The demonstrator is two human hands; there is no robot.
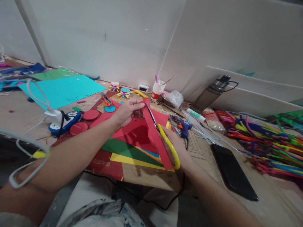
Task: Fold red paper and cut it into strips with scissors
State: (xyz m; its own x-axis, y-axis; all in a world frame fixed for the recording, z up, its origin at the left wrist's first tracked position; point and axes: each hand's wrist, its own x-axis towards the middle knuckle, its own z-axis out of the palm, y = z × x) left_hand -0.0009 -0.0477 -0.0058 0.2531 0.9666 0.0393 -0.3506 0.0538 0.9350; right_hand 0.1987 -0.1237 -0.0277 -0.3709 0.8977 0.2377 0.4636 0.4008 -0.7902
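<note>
My left hand (126, 113) pinches the far end of a red paper strip (155, 137) between thumb and fingers. In my right hand (177, 145) are yellow-handled scissors (168, 143), their blades lying along the strip and pointing at the left fingertips. How far the blades are apart, I cannot tell. Beneath both hands lies a stack of coloured paper: red sheets (132, 134) on top, with green paper (125, 151) and yellow paper (132, 160) showing at the near edge. Two red paper discs (91, 114) and orange-handled scissors (107, 101) lie left of the stack.
A blue glue gun (184, 126), a black phone (233, 170), a tilted bottle (210, 93) and many pipe cleaners (272, 138) are on the right. Stacked paper cups (158, 88) stand behind. Leftward are a turquoise sheet (66, 90), a blue-and-white device (66, 123) and a white cable (26, 183).
</note>
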